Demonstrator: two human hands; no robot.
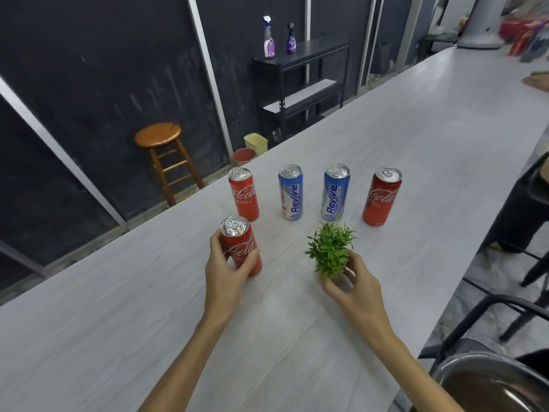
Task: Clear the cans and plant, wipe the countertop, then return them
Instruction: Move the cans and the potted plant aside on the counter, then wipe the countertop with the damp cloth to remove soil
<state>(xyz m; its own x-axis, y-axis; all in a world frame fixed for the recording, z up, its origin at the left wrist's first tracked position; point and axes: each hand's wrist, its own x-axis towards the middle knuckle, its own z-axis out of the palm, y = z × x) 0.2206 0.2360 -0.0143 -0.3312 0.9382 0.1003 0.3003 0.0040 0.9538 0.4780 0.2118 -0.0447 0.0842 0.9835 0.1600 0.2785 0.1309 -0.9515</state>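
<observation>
My left hand (227, 270) wraps the near red can (240, 245) and my right hand (352, 282) pinches the plant (329, 248) at its base, both low on the surface (416, 138), so each stays upright; four cans (313, 193) stand behind.

On the bench (416, 138) stand three red cans: far left (244, 194), far right (382, 196), near left (241, 245). Two blue cans (291, 192) (335, 192) stand between them. One plant (329, 249). Two hands (227, 269) (353, 285). Beyond: one stool (159, 135), two spray bottles (269, 37) (291, 38).
</observation>
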